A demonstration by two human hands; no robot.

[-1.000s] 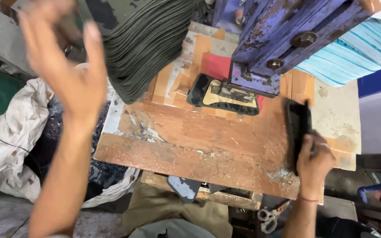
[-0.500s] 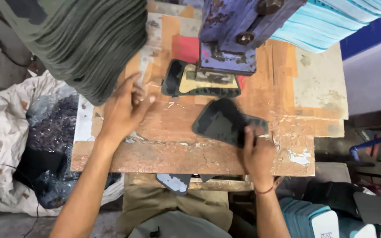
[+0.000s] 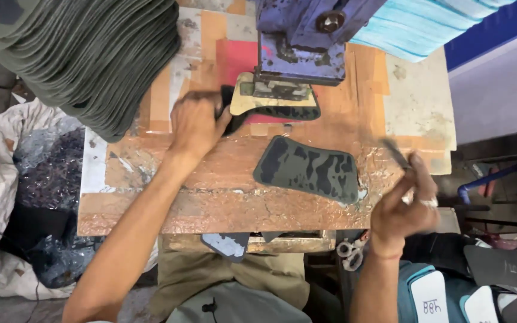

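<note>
My left hand [image 3: 195, 122] grips the left end of a dark camouflage piece [image 3: 282, 112] that lies under the blue press head [image 3: 303, 45], beneath a tan cutting die [image 3: 270, 98]. A second cut camouflage piece [image 3: 307, 168] lies flat on the worn wooden bench [image 3: 210, 197], near the front edge. My right hand [image 3: 403, 206] is raised off the bench's right corner and pinches a thin dark strip [image 3: 395, 152] between its fingertips.
A tall stack of dark green sheets [image 3: 85, 54] fills the back left. Light blue sheets [image 3: 426, 24] are stacked at the back right. A white sack of dark scraps [image 3: 25, 191] sits on the floor to the left. Scissors [image 3: 349, 254] hang below the bench front.
My left hand moved right and took hold of the piece under the press. My right hand let go of the cut piece, left it on the bench, and lifted away to the right with a strip.
</note>
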